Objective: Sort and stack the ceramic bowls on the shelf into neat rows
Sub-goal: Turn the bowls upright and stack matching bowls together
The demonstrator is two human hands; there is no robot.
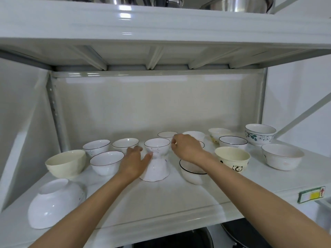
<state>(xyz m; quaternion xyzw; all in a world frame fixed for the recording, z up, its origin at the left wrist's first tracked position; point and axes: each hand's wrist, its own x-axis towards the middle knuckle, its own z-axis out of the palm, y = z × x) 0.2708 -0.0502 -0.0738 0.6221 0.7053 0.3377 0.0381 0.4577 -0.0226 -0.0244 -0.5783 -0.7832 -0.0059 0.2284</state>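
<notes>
Many ceramic bowls stand on a white metal shelf. In the middle a white bowl lies upside down, and a small speckled bowl stands upright on its foot. My left hand rests against the left side of the upside-down bowl, thumb in front and fingers fairly straight. My right hand hovers just right of the speckled bowl's rim with curled fingers; whether it holds anything is hidden. A black-rimmed bowl sits under my right wrist.
At the left stand a cream bowl, three dark-rimmed bowls and a large upturned white bowl. At the right are a panda bowl, a floral stack and a wide white bowl. Steel pots sit above.
</notes>
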